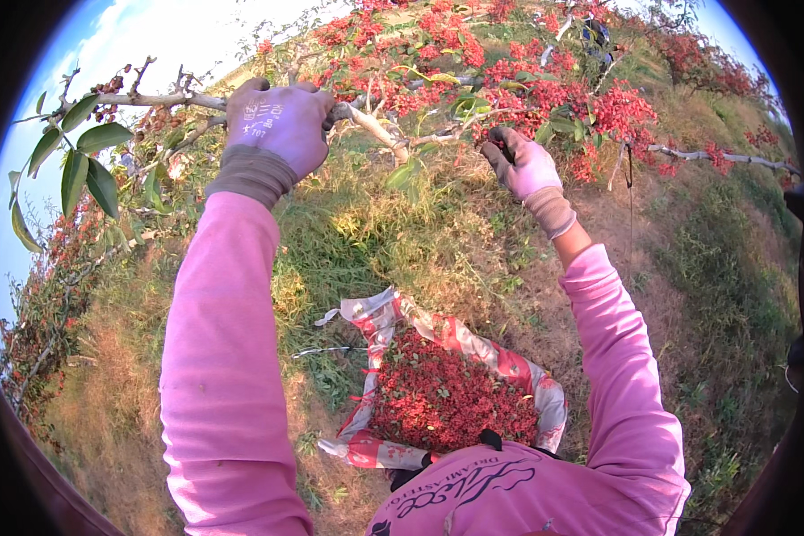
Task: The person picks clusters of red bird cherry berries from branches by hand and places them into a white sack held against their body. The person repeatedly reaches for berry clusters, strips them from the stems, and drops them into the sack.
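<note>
My left hand (275, 127), in a pale work glove with a brown cuff, is closed around a grey-brown branch (368, 124) of a shrub that looks like Sichuan pepper. My right hand (524, 162), gloved too, is at the lower edge of the red berry clusters (509, 94). Its thumb and fingers are curled near the stems; whether berries are between them is hidden. Below, in front of my body, hangs or stands an open red-and-white cloth bag (509, 358). Picked red berries (449, 395) with some green leaves lie in it.
A bare branch (717, 155) reaches out to the right, with a string (630, 187) hanging near it. Leafy twigs (74, 161) stick out at the left. Grass (348, 234) and dry soil lie below. Another person (596, 41) is partly visible behind the shrub.
</note>
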`<state>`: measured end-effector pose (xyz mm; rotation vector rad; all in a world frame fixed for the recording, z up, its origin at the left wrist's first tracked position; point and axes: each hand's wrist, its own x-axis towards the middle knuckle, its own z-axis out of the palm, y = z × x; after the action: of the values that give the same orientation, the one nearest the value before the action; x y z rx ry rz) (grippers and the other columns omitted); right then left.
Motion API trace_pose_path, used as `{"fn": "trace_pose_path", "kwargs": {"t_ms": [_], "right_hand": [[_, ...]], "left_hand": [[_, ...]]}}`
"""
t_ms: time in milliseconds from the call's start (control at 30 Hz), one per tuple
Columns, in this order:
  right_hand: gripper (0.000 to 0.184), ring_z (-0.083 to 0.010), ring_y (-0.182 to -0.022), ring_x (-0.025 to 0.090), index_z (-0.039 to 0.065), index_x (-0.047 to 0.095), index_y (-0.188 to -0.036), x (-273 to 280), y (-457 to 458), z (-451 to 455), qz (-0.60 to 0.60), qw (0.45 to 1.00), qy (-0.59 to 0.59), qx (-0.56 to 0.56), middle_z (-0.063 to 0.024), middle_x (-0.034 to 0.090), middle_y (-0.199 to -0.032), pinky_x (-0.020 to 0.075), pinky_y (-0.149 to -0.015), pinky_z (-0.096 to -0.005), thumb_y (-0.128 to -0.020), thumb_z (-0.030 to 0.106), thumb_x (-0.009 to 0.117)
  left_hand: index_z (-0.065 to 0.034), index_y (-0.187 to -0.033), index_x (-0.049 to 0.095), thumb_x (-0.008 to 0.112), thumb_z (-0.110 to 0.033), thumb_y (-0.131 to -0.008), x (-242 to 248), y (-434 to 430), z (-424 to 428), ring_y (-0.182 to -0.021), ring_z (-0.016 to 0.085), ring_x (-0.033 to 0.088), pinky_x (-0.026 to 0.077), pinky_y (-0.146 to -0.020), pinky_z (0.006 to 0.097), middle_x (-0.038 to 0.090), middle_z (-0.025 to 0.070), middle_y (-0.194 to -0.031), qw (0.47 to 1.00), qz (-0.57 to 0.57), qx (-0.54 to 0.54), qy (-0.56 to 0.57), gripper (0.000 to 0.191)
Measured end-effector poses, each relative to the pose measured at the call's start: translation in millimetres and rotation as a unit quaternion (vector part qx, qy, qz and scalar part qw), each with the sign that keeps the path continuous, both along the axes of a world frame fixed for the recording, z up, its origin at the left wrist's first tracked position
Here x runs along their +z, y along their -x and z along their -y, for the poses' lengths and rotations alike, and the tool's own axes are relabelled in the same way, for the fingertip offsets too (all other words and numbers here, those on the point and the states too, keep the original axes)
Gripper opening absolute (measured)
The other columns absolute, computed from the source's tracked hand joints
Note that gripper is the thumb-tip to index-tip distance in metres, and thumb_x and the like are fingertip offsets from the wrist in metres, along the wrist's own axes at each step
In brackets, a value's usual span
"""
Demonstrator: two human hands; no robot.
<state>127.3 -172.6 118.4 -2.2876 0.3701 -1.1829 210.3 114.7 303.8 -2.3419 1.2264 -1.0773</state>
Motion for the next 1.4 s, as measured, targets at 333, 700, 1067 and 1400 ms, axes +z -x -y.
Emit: {"fn": "trace_pose_path", "kwargs": {"t_ms": [333, 700, 1067, 1400], "right_hand": [[0.025, -0.0108, -0.062, 0.061, 0.010, 0.056, -0.098, -2, -38, 6, 0.117, 0.857, -0.488, 0.117, -0.0013, 0.065, -0.079, 0.0473, -0.051, -0.0239, -0.087, 0.030, 0.065], [0.013, -0.0132, -0.054, 0.059, 0.013, 0.056, -0.092, -12, -43, 5, 0.185, 0.714, -0.655, 0.164, -0.0016, 0.061, -0.070, 0.0481, -0.047, -0.0282, -0.091, 0.025, 0.060], [0.014, -0.0343, -0.070, 0.060, 0.010, 0.056, -0.094, -26, 1, -24, 0.055, 0.987, 0.137, 0.064, -0.0130, 0.062, -0.081, 0.0479, -0.058, -0.0394, -0.084, 0.019, 0.060], [0.016, -0.0361, -0.072, 0.061, 0.007, 0.055, -0.092, -37, 24, -41, -0.012, 0.992, -0.010, 0.128, -0.0157, 0.063, -0.080, 0.0480, -0.061, -0.0389, -0.086, 0.021, 0.061]], "left_hand": [[-0.0195, -0.092, 0.067, 0.055, -0.013, -0.079, 2, -4, 7, -0.083, 0.019, 0.065, 0.041, -0.092, 0.0398, 0.066, 0.0028, -0.087, 1.000, -0.005, -0.023, 0.006, 0.019], [-0.0190, -0.092, 0.066, 0.056, -0.016, -0.078, 2, 2, 12, -0.084, 0.020, 0.064, 0.041, -0.091, 0.0397, 0.064, 0.0026, -0.085, 0.999, 0.025, -0.044, 0.001, 0.018], [-0.0177, -0.093, 0.066, 0.055, -0.014, -0.082, 18, -10, 6, -0.084, 0.023, 0.063, 0.041, -0.090, 0.0404, 0.065, 0.0018, -0.087, 0.999, 0.004, -0.033, -0.004, 0.016], [-0.0189, -0.093, 0.068, 0.053, -0.010, -0.078, 11, 7, 13, -0.085, 0.020, 0.064, 0.040, -0.096, 0.0390, 0.066, 0.0014, -0.088, 1.000, 0.008, -0.009, -0.002, 0.023]]}}
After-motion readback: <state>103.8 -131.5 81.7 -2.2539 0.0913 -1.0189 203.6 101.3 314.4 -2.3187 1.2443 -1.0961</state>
